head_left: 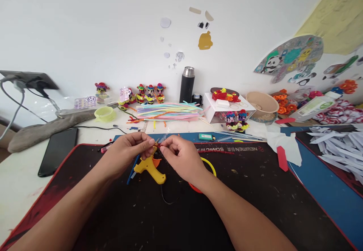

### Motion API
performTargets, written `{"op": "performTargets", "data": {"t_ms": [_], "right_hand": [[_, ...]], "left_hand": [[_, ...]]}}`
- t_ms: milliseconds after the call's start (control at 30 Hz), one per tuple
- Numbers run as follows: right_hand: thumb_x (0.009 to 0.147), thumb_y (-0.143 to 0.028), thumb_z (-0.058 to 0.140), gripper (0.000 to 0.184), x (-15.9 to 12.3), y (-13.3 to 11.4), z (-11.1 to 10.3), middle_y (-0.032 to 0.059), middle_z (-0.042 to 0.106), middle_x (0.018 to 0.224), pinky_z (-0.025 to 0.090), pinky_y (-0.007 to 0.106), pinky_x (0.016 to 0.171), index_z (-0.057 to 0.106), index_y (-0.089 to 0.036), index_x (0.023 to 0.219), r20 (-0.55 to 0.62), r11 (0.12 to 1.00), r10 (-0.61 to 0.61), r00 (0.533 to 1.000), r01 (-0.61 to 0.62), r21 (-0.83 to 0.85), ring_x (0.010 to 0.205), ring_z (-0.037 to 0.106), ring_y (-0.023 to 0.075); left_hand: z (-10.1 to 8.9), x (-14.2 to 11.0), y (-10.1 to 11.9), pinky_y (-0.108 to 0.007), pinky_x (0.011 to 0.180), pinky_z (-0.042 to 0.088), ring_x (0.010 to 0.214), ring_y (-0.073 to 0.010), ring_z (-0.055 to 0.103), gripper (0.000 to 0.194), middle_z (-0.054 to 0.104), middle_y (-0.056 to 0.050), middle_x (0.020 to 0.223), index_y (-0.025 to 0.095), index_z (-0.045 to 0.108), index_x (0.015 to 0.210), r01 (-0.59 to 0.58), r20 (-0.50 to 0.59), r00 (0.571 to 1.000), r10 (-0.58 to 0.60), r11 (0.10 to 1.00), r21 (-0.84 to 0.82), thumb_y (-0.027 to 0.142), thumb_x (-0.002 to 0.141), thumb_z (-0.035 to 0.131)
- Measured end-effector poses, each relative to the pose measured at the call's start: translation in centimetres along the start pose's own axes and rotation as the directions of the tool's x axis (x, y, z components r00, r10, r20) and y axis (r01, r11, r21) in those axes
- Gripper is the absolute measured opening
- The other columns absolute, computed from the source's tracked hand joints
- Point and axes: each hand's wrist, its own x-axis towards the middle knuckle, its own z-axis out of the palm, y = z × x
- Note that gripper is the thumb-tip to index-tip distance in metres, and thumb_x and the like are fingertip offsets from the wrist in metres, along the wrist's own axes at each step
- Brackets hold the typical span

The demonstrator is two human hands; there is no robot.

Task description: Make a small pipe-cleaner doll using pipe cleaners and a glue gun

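Observation:
In the head view my left hand (133, 147) and my right hand (181, 154) meet above the dark mat, thumb and fingertips pinched on each. Between them is a small red and gold piece (156, 145), mostly covered by the fingers; its kind is too small to make out. Just beneath lies a yellow hot glue gun (150, 168) with an orange trigger, its black cord trailing over the mat. A yellow and red ring-shaped thing (210, 166) is partly hidden behind my right wrist.
Pastel pipe cleaners (170, 111) lie in a bundle behind the mat (141, 220). A black thermos (187, 84), several small figures (150, 93) and a white box (219, 107) stand along the wall. To the left lies a phone (58, 151); white paper strips (340, 149) are heaped at right.

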Motion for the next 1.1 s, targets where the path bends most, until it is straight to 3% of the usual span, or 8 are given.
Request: {"op": "performTargets", "data": {"t_ms": [267,633,733,900,1100], "right_hand": [[0.095,-0.026,0.064,0.008,-0.1,0.0,0.1,-0.0072,0.051,0.059,0.036,0.028,0.061,0.07,-0.023,0.092,-0.023,0.986,-0.08,0.997,0.076,-0.147,0.056,0.048,0.013],[0.094,-0.027,0.063,0.006,0.2,-0.2,-0.1,-0.0078,0.052,0.06,0.034,0.027,0.056,0.065,-0.022,0.092,-0.006,1.0,0.01,1.0,-0.01,-0.019,0.055,0.047,0.0125],[0.095,-0.028,0.063,0.007,0.1,-0.1,-0.1,-0.0076,0.052,0.061,0.035,0.027,0.056,0.065,-0.022,0.091,-0.006,1.0,-0.005,1.0,0.005,-0.026,0.055,0.048,0.0126],[0.095,-0.03,0.063,0.008,0.0,0.0,0.0,-0.0072,0.053,0.061,0.035,0.027,0.056,0.065,-0.022,0.093,0.0,1.0,-0.015,1.0,0.015,-0.028,0.055,0.047,0.0125],[0.095,-0.03,0.064,0.009,0.2,-0.2,-0.3,-0.0068,0.055,0.062,0.036,0.025,0.052,0.064,-0.022,0.091,0.03,0.993,0.065,0.997,-0.068,0.096,0.051,0.049,0.0113]], "left_hand": [[0.0,0.1,-0.5,-0.024,0.048,0.039,0.049,-0.0116,0.049,0.046,0.058,0.002,0.055,0.02,0.062,0.06,0.17,0.053,0.985,-0.165,0.98,-0.099,0.055,0.068,0.091],[0.0,0.1,-0.4,-0.026,0.057,0.046,0.057,-0.0146,0.054,0.049,0.063,0.0,0.061,0.02,0.067,0.065,0.012,0.032,0.999,-0.016,0.994,0.109,0.065,0.079,0.083],[0.0,0.1,-0.7,-0.026,0.056,0.046,0.056,-0.0146,0.054,0.047,0.063,0.0,0.061,0.02,0.066,0.065,0.019,0.031,0.999,-0.022,0.997,0.081,0.062,0.079,0.083],[0.2,0.3,-1.3,-0.026,0.052,0.044,0.051,-0.0132,0.051,0.047,0.061,0.001,0.058,0.02,0.065,0.065,0.134,0.062,0.99,-0.128,0.985,-0.105,0.061,0.076,0.085],[-0.2,0.4,-1.9,-0.025,0.06,0.047,0.062,-0.0141,0.056,0.037,0.068,-0.001,0.07,0.02,0.075,0.082,-0.008,0.046,0.999,0.011,0.998,-0.061,0.055,0.083,0.085]]}}
